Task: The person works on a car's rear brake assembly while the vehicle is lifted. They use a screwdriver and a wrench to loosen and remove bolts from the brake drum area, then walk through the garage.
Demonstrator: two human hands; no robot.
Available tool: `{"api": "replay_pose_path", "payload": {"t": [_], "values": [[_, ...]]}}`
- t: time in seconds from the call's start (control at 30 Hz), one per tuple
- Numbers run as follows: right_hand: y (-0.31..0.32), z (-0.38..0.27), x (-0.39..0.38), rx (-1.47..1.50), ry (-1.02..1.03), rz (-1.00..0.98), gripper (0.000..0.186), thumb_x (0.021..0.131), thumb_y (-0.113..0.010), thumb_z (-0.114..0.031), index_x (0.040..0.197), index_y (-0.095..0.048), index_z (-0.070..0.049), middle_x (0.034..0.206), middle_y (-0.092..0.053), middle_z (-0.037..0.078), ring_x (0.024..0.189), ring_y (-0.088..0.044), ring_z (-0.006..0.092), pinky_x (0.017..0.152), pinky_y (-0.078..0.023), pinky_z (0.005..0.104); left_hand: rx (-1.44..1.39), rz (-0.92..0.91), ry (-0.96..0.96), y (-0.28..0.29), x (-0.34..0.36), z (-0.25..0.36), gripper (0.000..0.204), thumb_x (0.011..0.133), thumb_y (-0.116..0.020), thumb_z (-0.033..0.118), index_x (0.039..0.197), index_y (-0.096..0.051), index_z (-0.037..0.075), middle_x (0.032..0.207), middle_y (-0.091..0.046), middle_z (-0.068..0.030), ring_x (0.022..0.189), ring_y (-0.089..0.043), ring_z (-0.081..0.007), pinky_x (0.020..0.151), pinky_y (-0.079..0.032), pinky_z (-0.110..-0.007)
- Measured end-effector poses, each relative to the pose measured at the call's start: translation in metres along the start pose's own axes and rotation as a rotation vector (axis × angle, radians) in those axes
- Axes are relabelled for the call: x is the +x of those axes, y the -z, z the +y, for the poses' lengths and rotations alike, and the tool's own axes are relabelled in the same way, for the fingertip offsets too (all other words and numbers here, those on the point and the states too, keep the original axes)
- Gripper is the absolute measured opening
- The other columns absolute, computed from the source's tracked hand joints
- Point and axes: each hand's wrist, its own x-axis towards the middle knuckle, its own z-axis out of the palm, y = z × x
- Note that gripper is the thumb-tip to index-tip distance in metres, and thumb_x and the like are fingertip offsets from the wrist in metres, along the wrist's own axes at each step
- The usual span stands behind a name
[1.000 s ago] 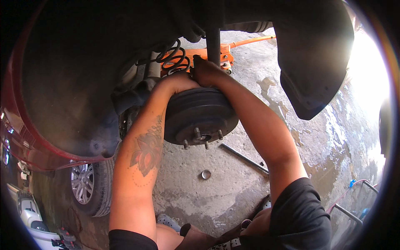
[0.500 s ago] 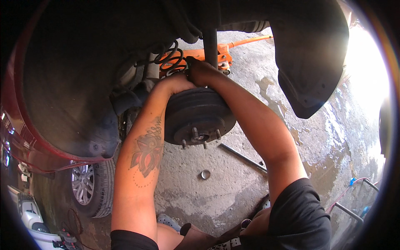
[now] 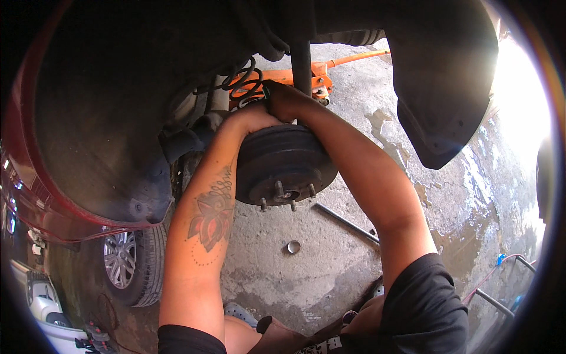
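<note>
Both my arms reach past a dark brake drum (image 3: 283, 159) with several wheel studs on its face. My left hand (image 3: 259, 118) lies low against the drum's upper back edge, its fingers hidden behind the drum and my other hand. Just above it, my right hand (image 3: 287, 105) is curled, with a small dark, greenish thing showing at its far side that I cannot make out. A black coil spring (image 3: 250, 82) stands beside my hands, and a dark strut (image 3: 300, 68) comes down right behind them.
An orange floor jack (image 3: 321, 76) sits beyond the drum. Overhead hangs a black wheel-arch liner (image 3: 448, 88). On the concrete floor lie a metal bar (image 3: 348, 223) and a small round cap (image 3: 293, 246). A wheel (image 3: 132, 265) lies at the left under the red car body (image 3: 76, 221).
</note>
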Motion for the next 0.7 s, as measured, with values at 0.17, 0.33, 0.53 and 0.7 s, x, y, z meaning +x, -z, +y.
{"api": "replay_pose_path", "payload": {"t": [0.17, 0.33, 0.53, 0.7], "values": [[-0.001, -0.002, -0.001, 0.007, -0.056, 0.008, 0.058, 0.086, -0.061, -0.012, 0.137, -0.041, 0.007, 0.125, -0.058, 0.031, 0.117, -0.059, 0.0400, 0.097, -0.048, 0.0431, 0.051, 0.035, -0.060, -0.002, -0.001, 0.002, 0.062, 0.070, -0.083, 0.032, 0.120, -0.065, 0.001, 0.122, -0.067, -0.0152, 0.112, -0.063, -0.0225, 0.097, -0.047, -0.033], [0.002, -0.004, -0.004, -0.020, -0.036, 0.026, 0.059, 0.085, -0.061, -0.011, 0.137, -0.041, 0.008, 0.124, -0.059, 0.032, 0.116, -0.060, 0.0399, 0.096, -0.049, 0.0430, 0.079, 0.003, -0.016, 0.000, 0.001, 0.000, 0.064, 0.070, -0.083, 0.033, 0.121, -0.065, 0.001, 0.124, -0.066, -0.0157, 0.114, -0.062, -0.0223, 0.098, -0.047, -0.033], [0.006, -0.006, -0.009, 0.035, -0.053, -0.003, 0.062, 0.085, -0.061, -0.015, 0.141, -0.040, 0.003, 0.122, -0.060, 0.031, 0.115, -0.060, 0.0404, 0.096, -0.048, 0.0438, 0.049, 0.004, 0.008, -0.003, -0.002, 0.005, 0.066, 0.069, -0.083, 0.034, 0.123, -0.064, 0.001, 0.126, -0.065, -0.0171, 0.114, -0.062, -0.0238, 0.098, -0.047, -0.033], [0.003, -0.004, -0.020, 0.069, -0.025, 0.145, 0.064, 0.086, -0.063, -0.024, 0.143, -0.042, -0.003, 0.123, -0.061, 0.029, 0.116, -0.059, 0.0410, 0.099, -0.046, 0.0460, 0.361, 0.224, -0.142, -0.012, -0.009, 0.000, 0.074, 0.067, -0.082, 0.033, 0.128, -0.059, -0.002, 0.132, -0.060, -0.0200, 0.120, -0.059, -0.0275, 0.102, -0.045, -0.035]]}}
